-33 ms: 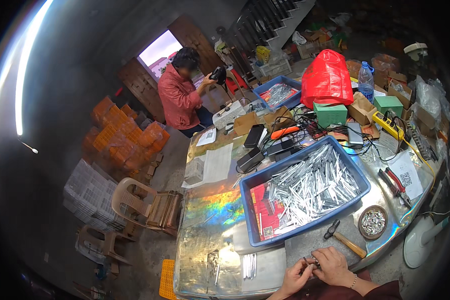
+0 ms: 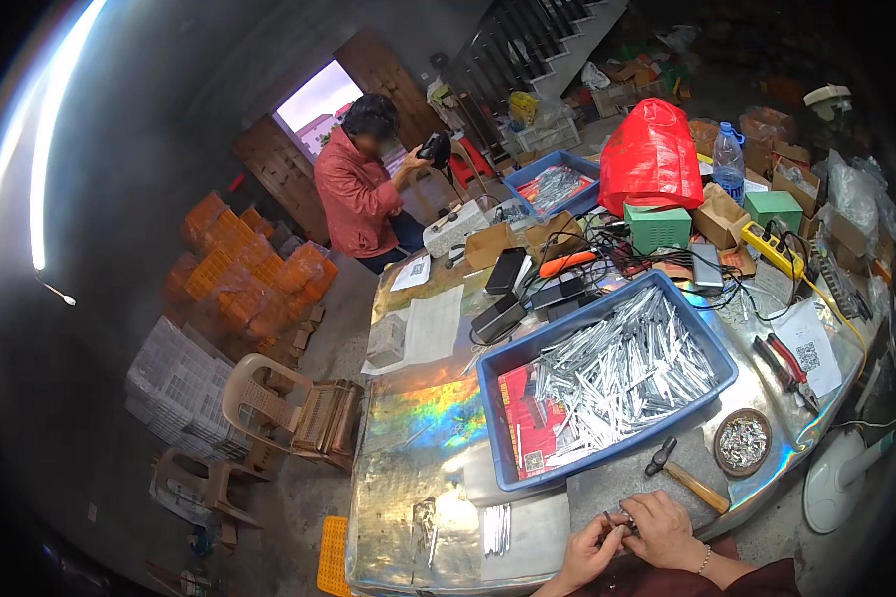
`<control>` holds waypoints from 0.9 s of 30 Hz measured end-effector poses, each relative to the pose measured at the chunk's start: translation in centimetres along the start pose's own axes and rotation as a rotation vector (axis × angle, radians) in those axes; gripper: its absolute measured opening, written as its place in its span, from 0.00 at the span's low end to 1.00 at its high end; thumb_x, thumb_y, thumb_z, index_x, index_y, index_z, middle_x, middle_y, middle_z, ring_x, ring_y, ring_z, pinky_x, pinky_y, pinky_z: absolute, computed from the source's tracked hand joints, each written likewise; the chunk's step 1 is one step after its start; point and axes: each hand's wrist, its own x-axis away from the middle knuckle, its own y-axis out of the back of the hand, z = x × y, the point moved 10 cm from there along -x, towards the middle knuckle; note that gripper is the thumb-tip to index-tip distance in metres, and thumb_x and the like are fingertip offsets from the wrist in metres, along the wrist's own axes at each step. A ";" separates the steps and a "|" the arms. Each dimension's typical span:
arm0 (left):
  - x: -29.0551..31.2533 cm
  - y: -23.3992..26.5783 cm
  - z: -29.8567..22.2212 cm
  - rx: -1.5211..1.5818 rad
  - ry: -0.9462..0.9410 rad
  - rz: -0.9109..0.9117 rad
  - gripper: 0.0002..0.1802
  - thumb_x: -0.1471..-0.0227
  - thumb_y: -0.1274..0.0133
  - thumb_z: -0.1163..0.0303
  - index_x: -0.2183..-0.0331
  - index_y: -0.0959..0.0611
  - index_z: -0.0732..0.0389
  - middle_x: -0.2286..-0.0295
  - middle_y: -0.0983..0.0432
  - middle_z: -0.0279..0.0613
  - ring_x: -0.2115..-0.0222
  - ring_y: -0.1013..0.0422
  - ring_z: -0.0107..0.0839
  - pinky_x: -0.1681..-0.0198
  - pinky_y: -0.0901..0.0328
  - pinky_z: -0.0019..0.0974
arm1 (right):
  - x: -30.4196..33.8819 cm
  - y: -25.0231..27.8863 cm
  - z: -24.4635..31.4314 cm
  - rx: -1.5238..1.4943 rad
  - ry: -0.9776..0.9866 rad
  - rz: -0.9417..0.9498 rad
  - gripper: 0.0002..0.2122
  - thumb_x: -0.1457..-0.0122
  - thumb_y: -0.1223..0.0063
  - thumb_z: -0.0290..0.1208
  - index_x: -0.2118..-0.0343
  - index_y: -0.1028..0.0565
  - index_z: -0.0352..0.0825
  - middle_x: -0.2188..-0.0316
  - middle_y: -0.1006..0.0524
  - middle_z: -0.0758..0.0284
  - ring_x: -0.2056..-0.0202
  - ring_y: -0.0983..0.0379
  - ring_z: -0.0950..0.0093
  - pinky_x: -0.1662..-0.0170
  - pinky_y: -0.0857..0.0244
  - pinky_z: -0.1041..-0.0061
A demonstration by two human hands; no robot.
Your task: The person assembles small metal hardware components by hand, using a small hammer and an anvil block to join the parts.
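At the frame's lower right, a small dark part (image 2: 624, 526), mostly hidden, is pinched between the left hand (image 2: 586, 554) and right hand (image 2: 662, 530). Both grips should be kept steady over the grey slab (image 2: 595, 494), clear of the hammer (image 2: 696, 485).

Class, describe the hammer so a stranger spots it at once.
Find the big blue tray heaped with silvery strips. At its near side is a grey slab, where the hammer lies beyond the right hand. Its wooden handle and dark head set it apart from the round bowl beside it.
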 end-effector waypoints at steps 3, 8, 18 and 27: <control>-0.6 0.2 -0.4 0.004 -0.026 -0.015 0.11 0.43 0.52 0.74 0.58 0.25 0.67 0.71 0.23 0.37 0.73 0.28 0.20 0.70 0.32 0.24 | -0.5 0.1 -0.1 0.004 0.006 -0.009 0.20 0.58 0.41 0.34 0.59 0.28 0.34 0.62 0.27 0.64 0.63 0.31 0.67 0.63 0.34 0.69; -0.6 0.2 -0.6 -0.018 -0.002 -0.011 0.11 0.43 0.52 0.74 0.58 0.25 0.67 0.72 0.23 0.38 0.73 0.28 0.20 0.70 0.31 0.24 | -0.6 0.2 -0.1 0.005 0.005 -0.013 0.20 0.58 0.40 0.33 0.60 0.28 0.33 0.62 0.27 0.64 0.63 0.30 0.66 0.63 0.33 0.69; -0.6 0.4 -1.2 0.001 -0.003 -0.021 0.11 0.44 0.52 0.74 0.58 0.25 0.66 0.72 0.23 0.38 0.74 0.28 0.20 0.71 0.32 0.23 | -0.7 0.2 -0.1 0.012 0.013 -0.028 0.20 0.59 0.40 0.33 0.60 0.28 0.33 0.63 0.27 0.64 0.64 0.30 0.67 0.65 0.33 0.70; -0.4 0.3 -0.8 -0.055 0.037 -0.005 0.11 0.43 0.54 0.75 0.57 0.25 0.68 0.71 0.24 0.38 0.74 0.30 0.18 0.70 0.34 0.21 | -0.5 0.2 0.0 0.001 0.019 -0.022 0.21 0.58 0.40 0.33 0.60 0.28 0.33 0.63 0.28 0.64 0.64 0.31 0.66 0.64 0.34 0.69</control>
